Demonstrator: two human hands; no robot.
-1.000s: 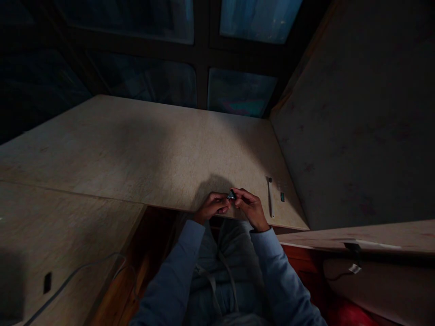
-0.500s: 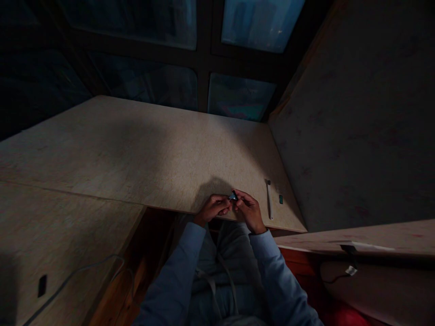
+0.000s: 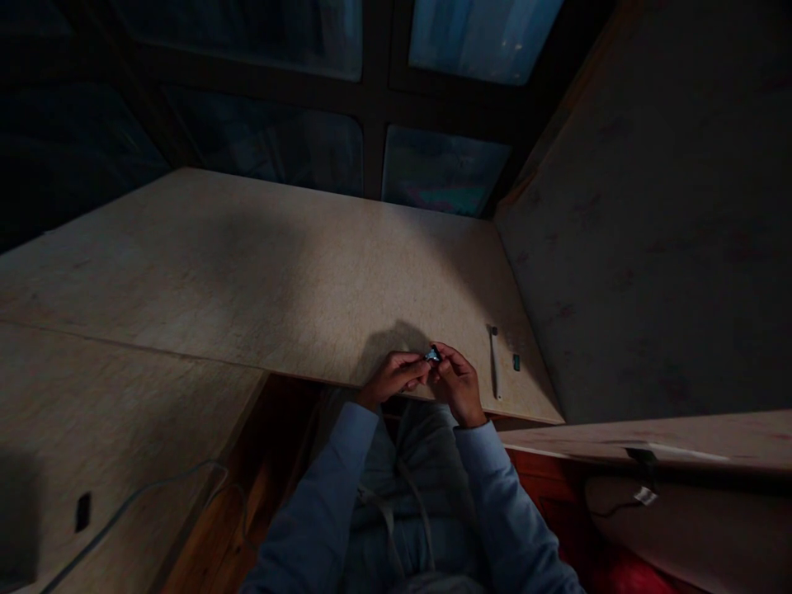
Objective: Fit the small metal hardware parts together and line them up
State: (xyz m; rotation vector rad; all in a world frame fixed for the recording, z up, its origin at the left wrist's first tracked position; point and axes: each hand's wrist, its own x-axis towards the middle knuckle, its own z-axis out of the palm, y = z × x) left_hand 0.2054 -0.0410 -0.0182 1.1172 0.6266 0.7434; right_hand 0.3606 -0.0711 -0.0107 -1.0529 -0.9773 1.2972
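Close together above the table's front edge, my two hands pinch a small shiny piece, dark with a silvery-blue face (image 3: 432,355); its kind is too small to make out. My left hand (image 3: 396,378) has its fingertips closed at the left side of the piece. From the right, my right hand (image 3: 458,384) grips it between thumb and fingers. A toothbrush-like white stick with a dark head (image 3: 496,367) lies to the right of my right hand. Beside that stick rests a small dark green rectangular item (image 3: 516,362).
The pale table (image 3: 247,272) reaches back to dark-framed windows (image 3: 445,169). A panel wall (image 3: 649,231) bounds it on the right. On the lower left surface lie a grey cable (image 3: 133,499) and a small black rectangle (image 3: 82,511). Another cable with a white tag (image 3: 645,495) hangs at the right.
The small piece has turned slightly between my fingers, showing more of its silvery-blue face. Both hands stay together, and the whole view has shifted a little.
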